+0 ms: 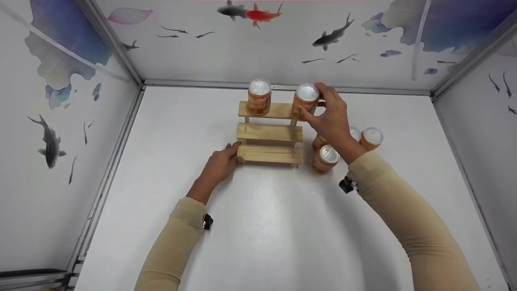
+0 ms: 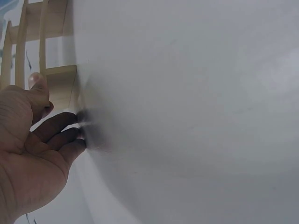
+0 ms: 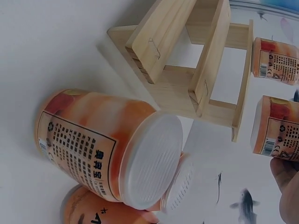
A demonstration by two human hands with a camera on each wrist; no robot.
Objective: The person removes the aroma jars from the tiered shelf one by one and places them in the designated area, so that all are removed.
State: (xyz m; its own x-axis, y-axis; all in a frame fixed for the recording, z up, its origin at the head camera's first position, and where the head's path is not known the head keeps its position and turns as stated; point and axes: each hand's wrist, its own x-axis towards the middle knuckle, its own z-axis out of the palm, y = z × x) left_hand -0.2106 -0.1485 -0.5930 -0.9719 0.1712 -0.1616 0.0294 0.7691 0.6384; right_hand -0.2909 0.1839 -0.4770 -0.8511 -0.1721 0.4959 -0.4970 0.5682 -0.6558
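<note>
A three-step wooden shelf rack (image 1: 270, 132) stands on the white table. My left hand (image 1: 220, 163) holds the left end of its lowest step; in the left wrist view the thumb (image 2: 38, 83) lies against the board's edge and the other fingers bend near the tabletop. At the right end of the top step, my right hand (image 1: 333, 115) grips an orange can (image 1: 305, 101) with a silvery lid between thumb and fingers. The right wrist view shows this can (image 3: 279, 128) upright at the top board, its far side hidden. Another orange can (image 1: 259, 98) stands on the top step's left end.
Several orange cans stand on the table right of the rack, including a front can (image 1: 324, 161) and a right-hand can (image 1: 370, 139); my right forearm partly covers the group. A fish-painted back wall (image 1: 282, 52) rises behind the rack, with side walls left and right.
</note>
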